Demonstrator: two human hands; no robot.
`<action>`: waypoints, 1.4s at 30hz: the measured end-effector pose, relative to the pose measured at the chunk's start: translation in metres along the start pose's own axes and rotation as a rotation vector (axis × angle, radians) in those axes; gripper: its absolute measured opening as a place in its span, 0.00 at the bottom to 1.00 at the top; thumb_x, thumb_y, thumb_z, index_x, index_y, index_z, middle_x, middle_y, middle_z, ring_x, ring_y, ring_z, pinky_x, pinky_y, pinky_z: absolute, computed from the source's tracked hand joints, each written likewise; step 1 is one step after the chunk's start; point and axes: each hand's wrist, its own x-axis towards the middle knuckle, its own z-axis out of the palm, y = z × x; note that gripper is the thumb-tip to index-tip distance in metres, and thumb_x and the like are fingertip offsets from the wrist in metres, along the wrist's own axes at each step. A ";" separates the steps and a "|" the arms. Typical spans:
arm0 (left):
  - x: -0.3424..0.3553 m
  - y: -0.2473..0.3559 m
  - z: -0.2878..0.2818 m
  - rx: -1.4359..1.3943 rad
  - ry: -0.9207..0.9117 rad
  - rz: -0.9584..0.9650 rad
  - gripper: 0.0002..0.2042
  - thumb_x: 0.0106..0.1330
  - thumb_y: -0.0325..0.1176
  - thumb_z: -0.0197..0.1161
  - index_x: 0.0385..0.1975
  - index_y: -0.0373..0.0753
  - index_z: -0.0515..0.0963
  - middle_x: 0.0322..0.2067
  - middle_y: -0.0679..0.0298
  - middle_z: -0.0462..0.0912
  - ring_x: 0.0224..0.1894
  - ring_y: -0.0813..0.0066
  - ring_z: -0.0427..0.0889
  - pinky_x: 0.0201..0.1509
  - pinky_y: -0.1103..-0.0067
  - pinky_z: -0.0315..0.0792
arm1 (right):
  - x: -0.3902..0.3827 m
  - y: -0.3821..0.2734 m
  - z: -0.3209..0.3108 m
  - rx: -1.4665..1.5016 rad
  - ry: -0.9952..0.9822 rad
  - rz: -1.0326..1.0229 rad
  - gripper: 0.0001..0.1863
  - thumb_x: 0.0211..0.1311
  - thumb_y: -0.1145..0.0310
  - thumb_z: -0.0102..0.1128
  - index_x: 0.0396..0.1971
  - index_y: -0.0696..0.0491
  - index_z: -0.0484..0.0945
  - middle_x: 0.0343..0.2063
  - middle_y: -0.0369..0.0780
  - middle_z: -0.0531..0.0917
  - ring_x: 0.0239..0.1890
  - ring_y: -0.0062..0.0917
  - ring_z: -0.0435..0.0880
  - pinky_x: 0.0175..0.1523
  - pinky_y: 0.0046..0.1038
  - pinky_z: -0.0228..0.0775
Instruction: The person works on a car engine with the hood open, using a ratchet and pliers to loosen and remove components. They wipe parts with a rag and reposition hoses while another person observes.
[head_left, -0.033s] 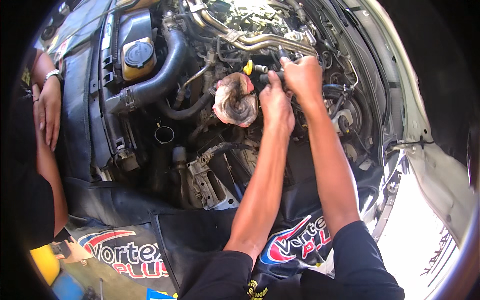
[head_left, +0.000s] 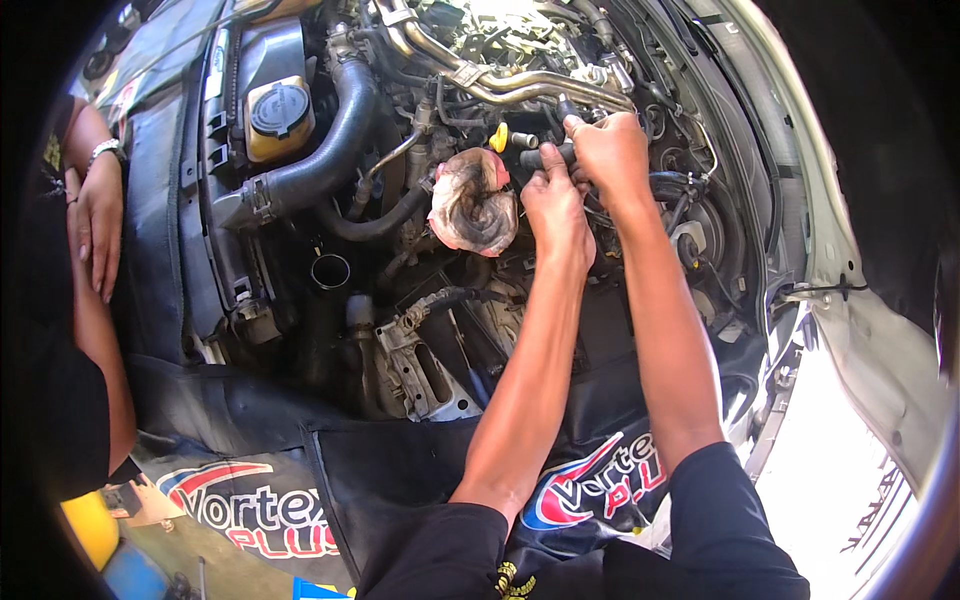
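A: Any change to record?
B: Barely any; only a slight shift of view against the earlier frame. Apparently no measurable progress on the work in hand.
A: Fingers?
B: Left hand (head_left: 556,208): thumb and fingers closed around a short black rubber tube (head_left: 531,158), just above and right of the crumpled, grease-stained white cloth (head_left: 465,210). Right hand (head_left: 612,160): curled beside the tube; hold hidden, cannot tell.
A: Surroundings?
B: Above the cloth, a bright yellow plastic plug (head_left: 498,138) and a bare metal pipe stub (head_left: 523,141). Higher, bent silver metal pipes (head_left: 468,75), likely cramping access. Well left of the cloth, a co-worker's hand (head_left: 99,215).
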 end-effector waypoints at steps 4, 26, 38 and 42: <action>0.014 -0.001 -0.011 0.190 0.024 0.114 0.24 0.81 0.49 0.52 0.48 0.28 0.77 0.37 0.61 0.84 0.34 0.76 0.82 0.39 0.74 0.77 | 0.000 0.006 0.015 0.063 0.034 0.023 0.20 0.56 0.61 0.70 0.23 0.68 0.83 0.27 0.63 0.84 0.39 0.59 0.87 0.47 0.48 0.77; 0.018 -0.008 -0.016 -0.355 0.046 -0.024 0.21 0.79 0.53 0.55 0.51 0.39 0.75 0.44 0.67 0.79 0.36 0.79 0.79 0.43 0.80 0.72 | -0.017 -0.011 -0.031 -0.551 0.157 -0.493 0.22 0.64 0.51 0.68 0.43 0.56 0.85 0.46 0.48 0.85 0.44 0.46 0.87 0.43 0.46 0.77; 0.033 -0.022 -0.047 -0.319 -0.173 -0.044 0.14 0.75 0.51 0.62 0.39 0.47 0.81 0.32 0.77 0.80 0.34 0.84 0.71 0.41 0.81 0.61 | 0.003 0.011 -0.022 -0.798 -0.030 -1.357 0.19 0.64 0.55 0.65 0.44 0.55 0.80 0.58 0.43 0.77 0.63 0.40 0.71 0.67 0.44 0.61; 0.040 -0.020 -0.051 -0.261 -0.230 -0.084 0.19 0.68 0.58 0.67 0.37 0.47 0.81 0.32 0.75 0.79 0.34 0.83 0.71 0.41 0.80 0.61 | 0.007 0.009 -0.024 -0.782 -0.063 -1.409 0.17 0.64 0.60 0.66 0.43 0.58 0.79 0.56 0.44 0.77 0.63 0.43 0.71 0.67 0.46 0.63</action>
